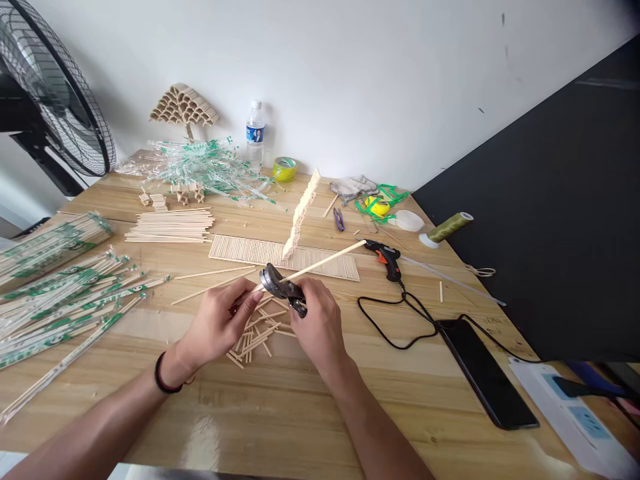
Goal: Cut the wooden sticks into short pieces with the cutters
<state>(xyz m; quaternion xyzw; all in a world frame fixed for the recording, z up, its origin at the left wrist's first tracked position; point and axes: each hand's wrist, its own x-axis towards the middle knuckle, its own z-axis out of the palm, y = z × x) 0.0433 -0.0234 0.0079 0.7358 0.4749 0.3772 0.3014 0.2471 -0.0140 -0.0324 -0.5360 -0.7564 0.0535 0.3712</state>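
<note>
1. Left hand (225,317) closed, pinching the stick (330,258) above the surface (280,427); the stick's left end is hard to make out.
2. Right hand (319,317) curled round the cutter (275,283) at mid-stick, fingers mostly hidden.
3. Offcuts (256,341) beneath, partly hidden.
4. Fan (47,87) cut off at left.

Grips a stick (330,259) in the left hand (217,321) and holds a cutter (273,280) against it with the right hand (319,320), above cut pieces (259,341) toward the table's (280,417) front edge. Has wrapped sticks (60,250) along the left edge, bare sticks (170,225) farther back, and mid-table a flat panel (240,250), with a second panel (301,215) meeting it at an angle. Toward the back edge, shows wrappers (200,167), a bottle (255,135) and tape (285,175), then snips (339,220) and a glove (351,188) toward the back right corner. Near the right edge, shows a glue gun (391,263), a phone (487,373) and, toward the front corner, a power strip (557,415).
</note>
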